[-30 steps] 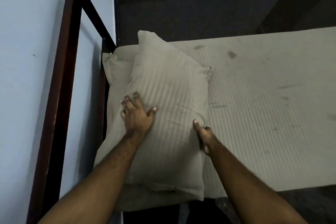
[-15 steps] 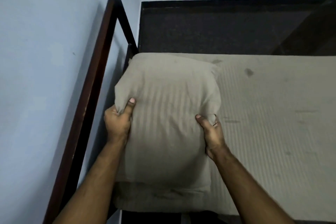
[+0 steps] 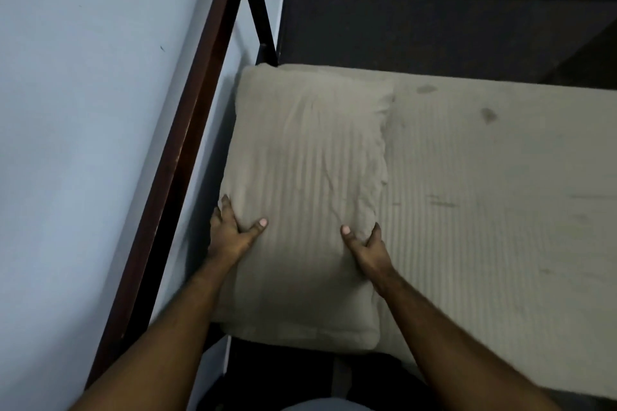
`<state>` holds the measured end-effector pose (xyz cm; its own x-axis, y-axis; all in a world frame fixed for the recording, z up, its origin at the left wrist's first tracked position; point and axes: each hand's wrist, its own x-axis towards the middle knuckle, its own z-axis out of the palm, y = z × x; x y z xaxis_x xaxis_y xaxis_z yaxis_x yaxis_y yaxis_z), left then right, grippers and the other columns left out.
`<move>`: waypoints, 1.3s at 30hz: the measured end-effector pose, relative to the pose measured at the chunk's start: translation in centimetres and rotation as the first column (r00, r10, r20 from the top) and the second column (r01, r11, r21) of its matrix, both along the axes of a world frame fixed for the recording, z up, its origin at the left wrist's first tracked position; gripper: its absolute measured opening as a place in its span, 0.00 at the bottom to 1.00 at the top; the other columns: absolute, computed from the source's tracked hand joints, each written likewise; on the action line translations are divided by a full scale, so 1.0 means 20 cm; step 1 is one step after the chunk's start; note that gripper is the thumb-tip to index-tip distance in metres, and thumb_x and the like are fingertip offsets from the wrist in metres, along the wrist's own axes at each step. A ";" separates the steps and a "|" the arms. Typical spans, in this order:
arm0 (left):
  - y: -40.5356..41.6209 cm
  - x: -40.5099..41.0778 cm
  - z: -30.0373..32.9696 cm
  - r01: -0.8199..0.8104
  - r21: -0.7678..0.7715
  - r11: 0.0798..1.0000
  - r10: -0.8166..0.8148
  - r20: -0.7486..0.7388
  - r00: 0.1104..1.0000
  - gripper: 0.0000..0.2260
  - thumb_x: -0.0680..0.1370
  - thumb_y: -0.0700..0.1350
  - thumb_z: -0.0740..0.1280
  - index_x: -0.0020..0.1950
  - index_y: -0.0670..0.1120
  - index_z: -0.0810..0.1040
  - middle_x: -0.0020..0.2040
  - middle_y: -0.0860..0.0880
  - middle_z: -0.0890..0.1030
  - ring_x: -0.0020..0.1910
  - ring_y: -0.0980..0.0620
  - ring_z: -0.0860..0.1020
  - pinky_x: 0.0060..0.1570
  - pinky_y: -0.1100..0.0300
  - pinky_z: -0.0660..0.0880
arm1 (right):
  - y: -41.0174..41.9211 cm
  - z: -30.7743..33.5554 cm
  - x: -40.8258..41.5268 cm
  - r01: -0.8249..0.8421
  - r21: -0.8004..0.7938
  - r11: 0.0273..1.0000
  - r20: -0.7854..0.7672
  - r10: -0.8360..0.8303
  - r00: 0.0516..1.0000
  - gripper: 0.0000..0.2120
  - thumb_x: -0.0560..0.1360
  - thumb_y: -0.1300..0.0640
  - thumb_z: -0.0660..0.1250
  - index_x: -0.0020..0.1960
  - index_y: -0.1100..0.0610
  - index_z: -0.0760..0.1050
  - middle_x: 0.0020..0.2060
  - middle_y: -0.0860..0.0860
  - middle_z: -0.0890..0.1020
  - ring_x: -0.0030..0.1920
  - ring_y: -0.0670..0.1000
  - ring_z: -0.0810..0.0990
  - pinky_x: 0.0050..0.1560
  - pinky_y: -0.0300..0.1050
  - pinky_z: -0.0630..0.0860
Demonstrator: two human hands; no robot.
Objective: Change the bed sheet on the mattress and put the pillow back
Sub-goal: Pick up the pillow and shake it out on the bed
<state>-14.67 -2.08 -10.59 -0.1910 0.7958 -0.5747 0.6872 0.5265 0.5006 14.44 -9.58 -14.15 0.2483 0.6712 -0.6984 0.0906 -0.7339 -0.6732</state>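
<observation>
Bed sheet (image 3: 484,210) under gripped pillow (image 3: 310,160)

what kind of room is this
Most likely a bedroom: a pillow held by the left hand and right hand lies on a sheeted mattress, beside a dark wooden bed frame against the wall.

2 bare forearms with no sleeves, left hand (image 3: 233,237) and right hand (image 3: 367,248) without rings, short pale thumbnails
</observation>
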 end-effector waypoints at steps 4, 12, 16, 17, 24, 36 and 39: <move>-0.15 0.12 -0.02 0.041 0.096 0.994 -0.027 -0.149 0.989 0.54 0.72 0.68 0.70 0.83 0.51 0.39 0.82 0.38 0.40 0.81 0.35 0.42 0.74 0.31 0.54 | -0.15 -0.02 -0.01 -0.044 0.075 0.996 0.001 0.044 0.999 0.49 0.70 0.39 0.77 0.79 0.55 0.53 0.68 0.48 0.74 0.65 0.50 0.75 0.65 0.45 0.73; -0.57 0.14 -0.11 0.111 0.167 0.980 -0.073 -0.218 0.973 0.51 0.72 0.68 0.71 0.84 0.51 0.44 0.83 0.41 0.45 0.81 0.39 0.48 0.73 0.35 0.60 | -0.55 -0.15 0.02 -0.242 -0.139 0.960 0.018 0.247 0.969 0.52 0.67 0.32 0.75 0.77 0.57 0.55 0.69 0.53 0.74 0.67 0.57 0.76 0.67 0.55 0.75; -0.83 0.12 -0.19 0.020 0.119 0.993 -0.004 -0.133 0.991 0.51 0.73 0.61 0.75 0.84 0.49 0.46 0.83 0.39 0.46 0.81 0.38 0.49 0.76 0.42 0.58 | -0.83 -0.21 -0.02 -0.456 -0.192 0.869 0.018 0.467 0.884 0.38 0.73 0.50 0.77 0.72 0.62 0.59 0.61 0.56 0.76 0.55 0.59 0.82 0.53 0.54 0.80; -0.88 0.12 -0.19 0.017 0.100 0.995 -0.004 -0.132 0.991 0.50 0.73 0.60 0.75 0.84 0.48 0.46 0.83 0.39 0.46 0.81 0.38 0.50 0.76 0.43 0.59 | -0.90 -0.23 -0.03 -0.427 -0.150 0.892 0.036 0.437 0.899 0.29 0.76 0.58 0.74 0.69 0.64 0.64 0.58 0.57 0.78 0.51 0.57 0.82 0.51 0.53 0.81; -1.19 0.19 -0.21 -0.233 0.061 0.971 0.234 -0.009 0.972 0.31 0.76 0.50 0.75 0.72 0.37 0.69 0.67 0.34 0.75 0.67 0.35 0.74 0.65 0.51 0.71 | -1.12 -0.13 -0.09 -0.248 0.006 0.969 0.257 0.238 0.937 0.12 0.83 0.56 0.60 0.48 0.56 0.80 0.33 0.46 0.83 0.32 0.36 0.79 0.43 0.40 0.74; -1.26 0.33 -0.33 -0.626 -0.374 0.685 0.702 0.569 0.428 0.15 0.85 0.55 0.59 0.65 0.48 0.75 0.58 0.47 0.80 0.47 0.51 0.79 0.42 0.55 0.76 | -1.13 -0.15 -0.02 -0.728 -0.308 0.613 0.114 0.783 0.611 0.09 0.77 0.61 0.66 0.40 0.53 0.78 0.35 0.50 0.85 0.48 0.53 0.86 0.43 0.39 0.78; -1.22 0.31 -0.33 -0.688 -0.313 0.654 0.726 0.515 0.456 0.04 0.84 0.47 0.64 0.50 0.50 0.72 0.43 0.50 0.79 0.36 0.54 0.77 0.31 0.60 0.76 | -1.10 -0.17 -0.02 -0.671 -0.296 0.680 0.145 0.726 0.672 0.12 0.80 0.58 0.63 0.38 0.53 0.76 0.29 0.47 0.83 0.44 0.54 0.86 0.52 0.49 0.83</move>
